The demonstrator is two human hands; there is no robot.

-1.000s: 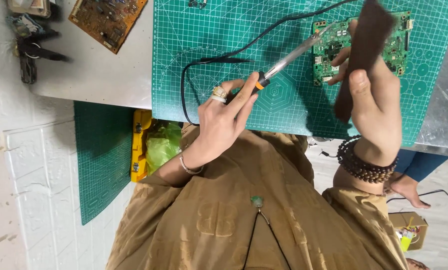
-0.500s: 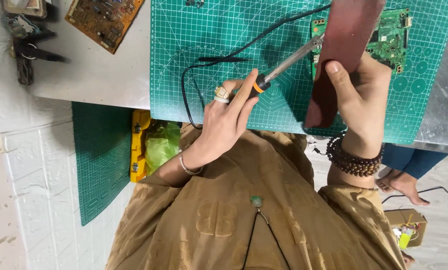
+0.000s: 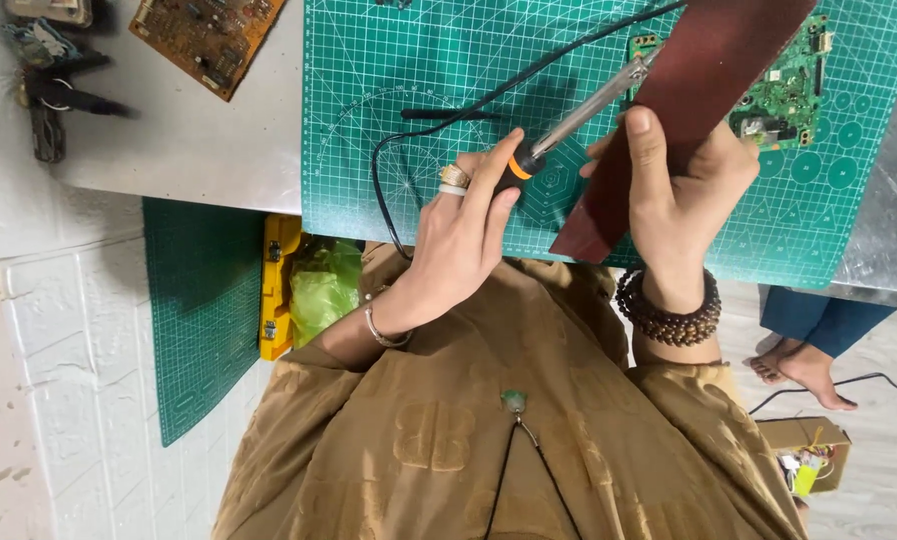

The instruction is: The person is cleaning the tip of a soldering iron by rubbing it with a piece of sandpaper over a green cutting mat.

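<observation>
Electronics repair bench, green cutting mat [image 3: 389,90], circuit boards [image 3: 204,35], soldering iron [image 3: 569,125]

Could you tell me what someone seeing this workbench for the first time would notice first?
Most striking is the dark red flat board held upright in the right hand, hiding part of the green circuit board on the green cutting mat. Beside it, the left hand holds a soldering iron aimed at that circuit board. A brown circuit board lies at the table's top left.

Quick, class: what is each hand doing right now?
Left hand: closed on the soldering iron.
Right hand: closed on the dark red flat piece.
</observation>
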